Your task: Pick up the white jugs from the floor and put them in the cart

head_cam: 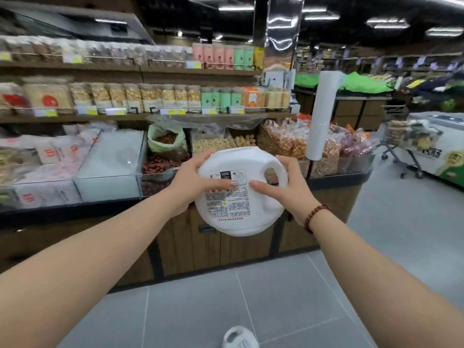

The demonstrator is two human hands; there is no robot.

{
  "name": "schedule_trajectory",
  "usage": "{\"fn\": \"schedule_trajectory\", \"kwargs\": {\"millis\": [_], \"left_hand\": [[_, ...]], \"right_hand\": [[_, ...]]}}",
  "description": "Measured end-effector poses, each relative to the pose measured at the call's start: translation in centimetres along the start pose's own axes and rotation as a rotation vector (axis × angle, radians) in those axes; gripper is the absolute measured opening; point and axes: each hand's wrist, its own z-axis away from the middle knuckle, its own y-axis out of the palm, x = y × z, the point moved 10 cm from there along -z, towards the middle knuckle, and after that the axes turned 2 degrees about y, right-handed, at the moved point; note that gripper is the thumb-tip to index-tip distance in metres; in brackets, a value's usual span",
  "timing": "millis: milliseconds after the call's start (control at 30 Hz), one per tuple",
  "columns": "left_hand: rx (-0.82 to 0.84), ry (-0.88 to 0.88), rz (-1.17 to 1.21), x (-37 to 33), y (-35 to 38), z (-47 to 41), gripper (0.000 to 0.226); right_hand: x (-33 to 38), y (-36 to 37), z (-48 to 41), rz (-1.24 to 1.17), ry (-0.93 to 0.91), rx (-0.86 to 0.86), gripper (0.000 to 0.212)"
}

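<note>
Both arms reach forward, the left hand [190, 177] and right hand [286, 187] each with its grip curled round a side of the white jug [241, 212], held in the air with its label toward the camera. A second white jug [239, 337] lies on the grey tiled floor [288, 292] below. Snack shelves [175, 71] stand behind, with a shopping cart [401, 141] far right.
</note>
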Motion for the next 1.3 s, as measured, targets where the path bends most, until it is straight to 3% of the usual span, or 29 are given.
{"fn": "schedule_trajectory", "kwargs": {"millis": [233,400,700,767,933,1000,1100,1300], "left_hand": [[-0.264,-0.025,-0.088,-1.9,-12.9,7.3,0.099],[-0.417,-0.072,-0.100,-0.2,-23.3,14.5,0.096],[-0.684,-0.143,-0.147,3.1,-44.8,27.7,0.097],[-0.729,-0.153,-0.177,3.6,-49.1,30.2,0.099],[-0.830,-0.191,-0.164,5.4,-57.6,35.3,0.096],[-0.872,-0.210,-0.148,6.3,-61.0,36.8,0.095],[-0.927,-0.239,-0.150,8.2,-65.9,38.3,0.112],[-1.010,-0.300,-0.165,12.1,-75.9,39.3,0.109]], "right_hand": [[4.6,13.5,-0.9,-0.109,-0.067,0.247,0.078],[7.3,25.9,1.3,-0.155,-0.078,0.422,0.093],[13.6,50.8,6.3,-0.211,-0.103,0.635,0.083],[15.2,55.5,7.4,-0.223,-0.120,0.665,0.074],[17.7,66.3,8.9,-0.233,-0.113,0.781,0.085],[18.5,70.3,8.9,-0.233,-0.119,0.812,0.085],[18.7,76.4,8.5,-0.243,-0.111,0.862,0.085],[19.1,88.8,6.6,-0.284,-0.097,0.971,0.082]]}}
